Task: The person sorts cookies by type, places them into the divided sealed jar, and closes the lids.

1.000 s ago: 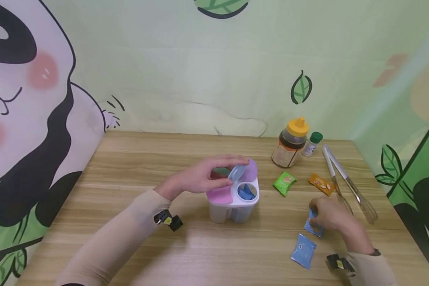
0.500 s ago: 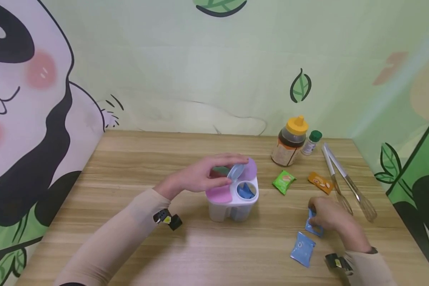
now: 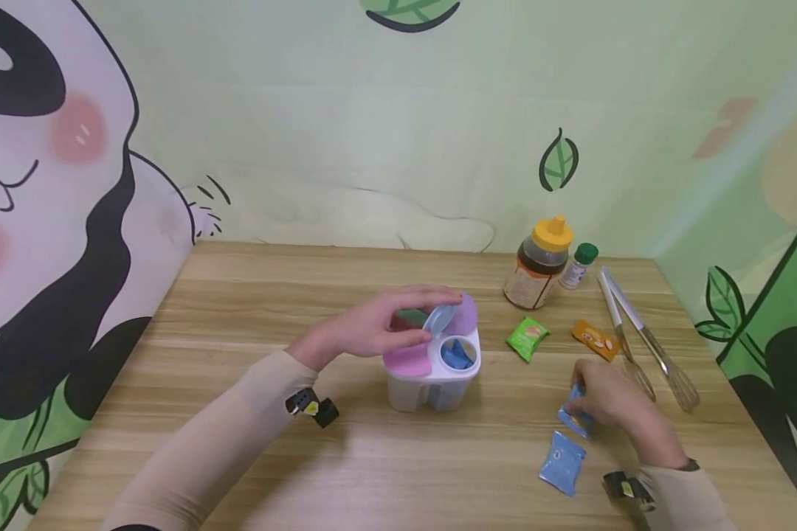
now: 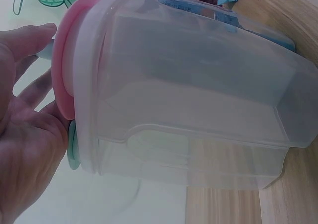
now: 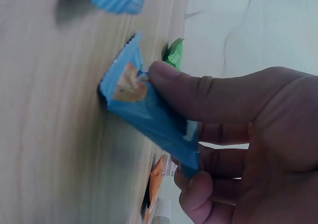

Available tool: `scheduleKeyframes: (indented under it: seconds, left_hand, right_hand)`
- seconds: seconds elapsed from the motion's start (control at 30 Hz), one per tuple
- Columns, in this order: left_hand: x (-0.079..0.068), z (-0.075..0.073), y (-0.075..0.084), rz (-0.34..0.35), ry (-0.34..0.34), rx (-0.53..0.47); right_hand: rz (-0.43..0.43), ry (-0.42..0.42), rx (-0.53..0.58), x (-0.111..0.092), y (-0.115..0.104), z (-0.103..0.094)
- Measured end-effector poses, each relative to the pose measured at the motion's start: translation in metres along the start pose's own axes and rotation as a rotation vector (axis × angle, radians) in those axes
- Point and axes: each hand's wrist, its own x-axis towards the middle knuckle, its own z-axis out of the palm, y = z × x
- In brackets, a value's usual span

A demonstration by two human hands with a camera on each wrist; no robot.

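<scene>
My left hand (image 3: 375,324) rests over a white container (image 3: 405,394) with clear walls and several coloured flap lids. Its thumb and fingers hold the light-blue lid (image 3: 440,318) raised. Blue wrapped pieces (image 3: 458,355) show in the round opening below. In the left wrist view a pink lid (image 4: 62,60) and the clear wall (image 4: 194,95) stand before the palm. My right hand (image 3: 607,394) pinches a small blue snack packet (image 5: 159,119) between thumb and fingers. That packet is tilted, its lower end at the tabletop. A second blue packet (image 3: 562,463) lies nearer to me.
A green packet (image 3: 527,339) and an orange packet (image 3: 595,339) lie beyond my right hand. Behind them stand a yellow-capped bottle (image 3: 538,276) and a small green-capped jar (image 3: 576,269). Long metal tongs (image 3: 640,328) lie at the right. A wall (image 3: 345,147) borders the table's back.
My right hand has shifted slightly left and tilted the blue packet up from lying flatter on the table. The left hand stays on the light-blue lid.
</scene>
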Motion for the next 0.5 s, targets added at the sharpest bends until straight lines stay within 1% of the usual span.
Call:
scheduleKeyframes:
  seconds: [0.17, 0.5]
  left_hand:
    - [0.0003, -0.0005, 0.0004, 0.004, -0.001, 0.000]
    - [0.0003, -0.0002, -0.0010, 0.004, -0.003, 0.001]
  right_hand:
    - [-0.031, 0.051, 0.012, 0.0005, -0.0024, 0.0020]
    - [-0.089, 0.092, 0.037, 0.0018, -0.0051, 0.0008]
